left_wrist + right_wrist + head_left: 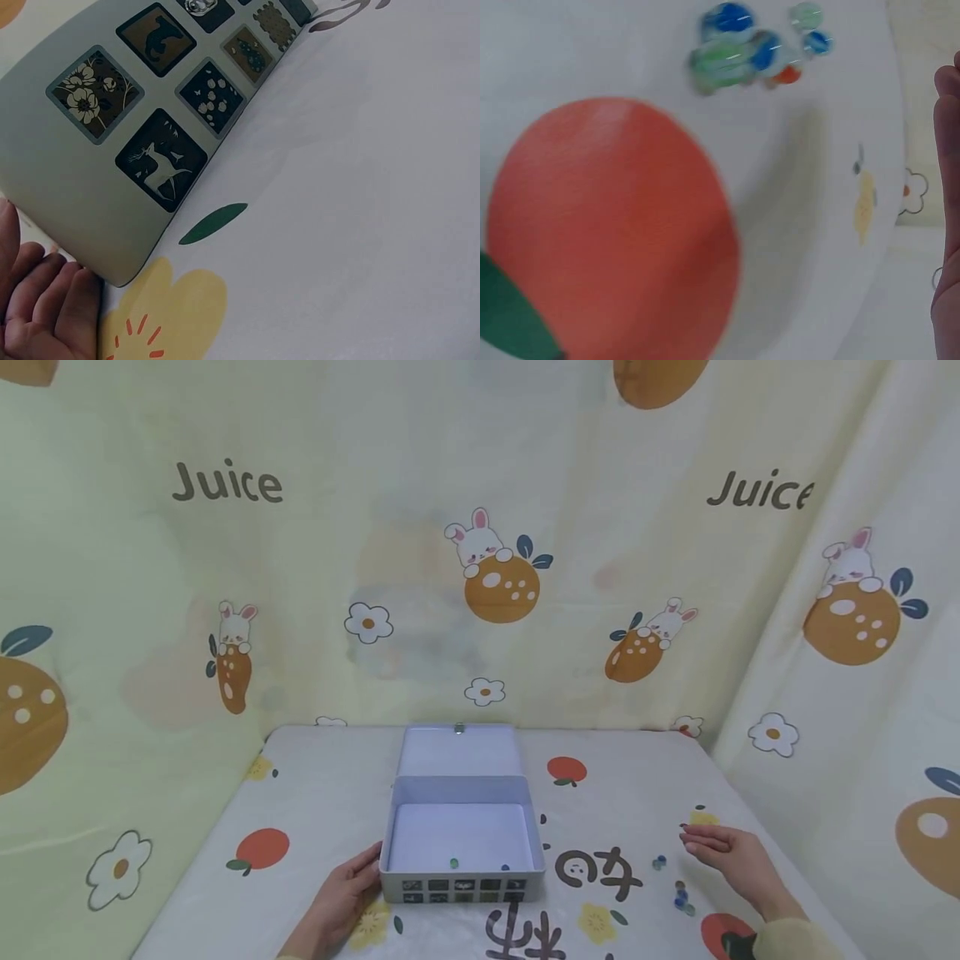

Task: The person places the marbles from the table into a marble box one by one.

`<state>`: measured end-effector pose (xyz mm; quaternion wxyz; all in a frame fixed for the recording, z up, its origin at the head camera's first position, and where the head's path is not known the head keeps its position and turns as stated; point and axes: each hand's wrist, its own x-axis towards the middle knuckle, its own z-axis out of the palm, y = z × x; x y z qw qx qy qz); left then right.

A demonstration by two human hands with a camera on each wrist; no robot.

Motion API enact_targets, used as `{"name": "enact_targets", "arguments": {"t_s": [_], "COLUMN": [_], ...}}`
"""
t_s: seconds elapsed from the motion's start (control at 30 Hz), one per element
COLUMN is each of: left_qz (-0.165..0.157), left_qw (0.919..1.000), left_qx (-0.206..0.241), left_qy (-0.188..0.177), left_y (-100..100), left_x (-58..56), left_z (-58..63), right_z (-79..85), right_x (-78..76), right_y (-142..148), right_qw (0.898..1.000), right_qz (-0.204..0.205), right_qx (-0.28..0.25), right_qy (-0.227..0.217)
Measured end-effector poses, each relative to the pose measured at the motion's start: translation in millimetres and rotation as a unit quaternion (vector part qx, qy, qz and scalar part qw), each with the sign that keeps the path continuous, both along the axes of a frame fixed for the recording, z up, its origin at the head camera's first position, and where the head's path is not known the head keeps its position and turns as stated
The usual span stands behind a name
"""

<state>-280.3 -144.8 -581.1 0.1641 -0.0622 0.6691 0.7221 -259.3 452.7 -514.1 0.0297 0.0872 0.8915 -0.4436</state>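
Note:
An open tin box (pixel 462 887) with a pale inside and small printed pictures on its front stands in the middle of the table. Inside it lie a green marble (pixel 453 863) and a dark blue marble (pixel 506 867). My left hand (pixel 347 893) rests against the box's left side, its fingers (pixel 75 307) by the front corner. Over the table at the right, my right hand (pixel 731 860) hovers with fingers extended and close together. Just left of it sit two marbles (pixel 659 862). Nearer me is a cluster of several glass marbles (pixel 731 52), blue, green and orange.
The hinged lid (pixel 459 752) leans back behind the box, with a small clasp (pixel 460 728) at its top edge. A printed cloth (pixel 315 802) with fruit and flowers covers the table. Patterned curtains (pixel 322 543) close off the back and both sides.

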Motion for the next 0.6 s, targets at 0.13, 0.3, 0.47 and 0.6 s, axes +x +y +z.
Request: {"name": "enact_targets", "arguments": {"t_s": [0.13, 0.3, 0.47, 0.6], "left_qz": [0.003, 0.004, 0.002, -0.003], "left_qw": [1.0, 1.0, 1.0, 0.9999], "left_qx": [-0.001, 0.001, 0.005, 0.015], "left_qy": [-0.008, -0.007, -0.002, 0.002], "left_y": [-0.1, -0.4, -1.5, -1.8], "left_x": [-0.5, 1.6, 1.3, 1.3], "left_z": [0.8, -0.9, -1.1, 0.1], "right_z": [-20.1, -44.8, -48.9, -45.8], "right_x": [2.8, 4.2, 5.6, 5.9], "right_y": [-1.1, -8.1, -13.2, -15.2], "right_qw": [0.999, 0.996, 0.994, 0.994], "right_qz": [-0.027, -0.048, -0.049, -0.036], "right_qx": [-0.001, 0.022, 0.059, 0.084], "right_qy": [-0.041, -0.077, -0.077, -0.066]}}
